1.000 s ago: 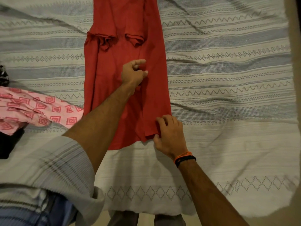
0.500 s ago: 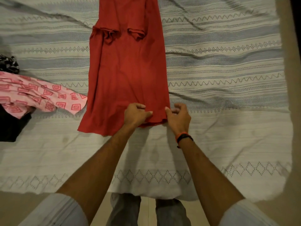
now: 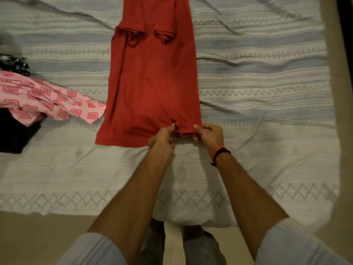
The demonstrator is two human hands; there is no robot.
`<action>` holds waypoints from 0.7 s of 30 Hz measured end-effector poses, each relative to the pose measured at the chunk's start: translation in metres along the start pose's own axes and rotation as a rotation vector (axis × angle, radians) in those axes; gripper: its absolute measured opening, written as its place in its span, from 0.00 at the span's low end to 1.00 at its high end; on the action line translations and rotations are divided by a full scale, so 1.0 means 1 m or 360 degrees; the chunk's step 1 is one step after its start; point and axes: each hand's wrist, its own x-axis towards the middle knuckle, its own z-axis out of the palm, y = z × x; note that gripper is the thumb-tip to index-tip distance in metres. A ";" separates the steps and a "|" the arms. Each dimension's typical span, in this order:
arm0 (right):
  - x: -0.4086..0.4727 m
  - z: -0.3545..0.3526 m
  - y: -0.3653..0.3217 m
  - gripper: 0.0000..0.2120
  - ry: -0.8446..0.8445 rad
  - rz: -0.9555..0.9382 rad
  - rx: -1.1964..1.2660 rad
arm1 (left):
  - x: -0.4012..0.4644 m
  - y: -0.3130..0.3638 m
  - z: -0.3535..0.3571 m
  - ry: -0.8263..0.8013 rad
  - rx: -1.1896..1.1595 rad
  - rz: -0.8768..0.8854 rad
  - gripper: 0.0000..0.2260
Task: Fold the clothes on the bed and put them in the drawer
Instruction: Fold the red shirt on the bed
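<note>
A red shirt (image 3: 152,83) lies lengthwise on the bed, its sides and sleeves folded inward, its hem nearest me. My left hand (image 3: 162,137) pinches the hem near its middle. My right hand (image 3: 209,133), with orange and black bands at the wrist, pinches the hem's right corner. Between the two hands the hem is lifted slightly off the sheet. The top of the shirt runs out of view.
The bed has a white and grey patterned sheet (image 3: 267,92). A pink patterned garment (image 3: 38,98) lies at the left over a black one (image 3: 15,134), with a black-and-white cloth (image 3: 13,64) behind. The bed's near edge and the floor (image 3: 38,236) are below.
My left hand has come down from the shirt's middle to the hem beside my right hand. Both now pinch the hem, which has lifted a little.
</note>
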 end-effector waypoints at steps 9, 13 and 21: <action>-0.011 -0.003 0.015 0.10 0.0274 -0.0206 -0.0220 | -0.030 -0.017 -0.028 0.0618 0.0577 0.0712 0.09; -0.011 -0.004 0.012 0.16 0.0402 -0.0360 -0.0578 | -0.028 -0.014 -0.021 0.0497 0.0717 0.1480 0.10; -0.006 0.002 0.008 0.13 0.0261 -0.0696 -0.0881 | -0.005 0.009 -0.002 0.0223 0.1491 0.1195 0.21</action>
